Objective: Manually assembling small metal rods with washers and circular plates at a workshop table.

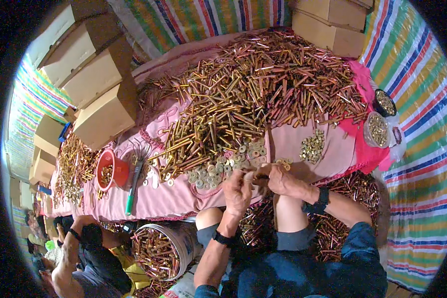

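Note:
Both my hands are raised over the near edge of the pink cloth (179,203), close together. My left hand (237,192) is closed with its fingertips pinched. Beside it, my right hand (285,182) is closed too, fingers curled toward the left hand. Something small may be between the fingertips, too blurred to name. Just beyond my hands lie many flat round washers (216,171). Behind them rises a large heap of brassy threaded bolts or metal sleeves (223,109). A small pile of nuts (313,146) sits to the right of my right hand.
On the left stand a red plastic bucket (119,169) of metal parts and a green-handled wire rake (132,191). Cardboard boxes (102,116) are stacked behind. Tubs of small parts (377,129) stand at right. Below are a white bucket (184,243) of bolts and another person's arm (69,248).

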Motion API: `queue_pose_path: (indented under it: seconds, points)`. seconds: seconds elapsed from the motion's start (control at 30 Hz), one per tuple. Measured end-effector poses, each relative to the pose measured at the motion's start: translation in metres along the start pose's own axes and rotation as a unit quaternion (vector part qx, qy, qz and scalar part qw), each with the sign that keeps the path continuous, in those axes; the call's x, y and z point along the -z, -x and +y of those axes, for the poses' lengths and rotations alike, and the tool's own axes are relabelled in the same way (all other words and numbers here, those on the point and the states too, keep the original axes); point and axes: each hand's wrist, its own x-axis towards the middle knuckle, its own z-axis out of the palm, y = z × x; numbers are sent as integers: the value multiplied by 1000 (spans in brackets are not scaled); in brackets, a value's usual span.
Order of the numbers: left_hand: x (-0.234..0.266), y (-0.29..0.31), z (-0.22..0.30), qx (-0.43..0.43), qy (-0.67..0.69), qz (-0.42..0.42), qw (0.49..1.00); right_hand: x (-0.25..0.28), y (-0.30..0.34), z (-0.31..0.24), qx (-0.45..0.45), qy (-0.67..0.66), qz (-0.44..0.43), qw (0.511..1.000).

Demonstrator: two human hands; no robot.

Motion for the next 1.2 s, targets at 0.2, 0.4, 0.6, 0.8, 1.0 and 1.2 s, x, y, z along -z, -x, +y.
queue_pose_path:
  seconds: [0.2,0.4,0.6,0.8,1.0,1.2]
  points:
    - [-12,18,-20,-28,-30,-21,999,36,-3,-48,7,-265,121,956]
    - [-31,27,-40,-30,-49,-41,998,82,-2,-6,-161,-141,136,967]
    - [-26,21,-34,-9,-7,-76,997,107,-41,101,-49,188,268,944]
    - [-18,24,-68,-112,-85,-10,990,102,-65,128,-168,89,175,966]
    - [-20,25,-52,-52,-70,21,996,92,-32,79,-110,-88,251,958]
    - [-21,21,-41,13,-30,-12,999,101,30,36,-123,-10,136,983]
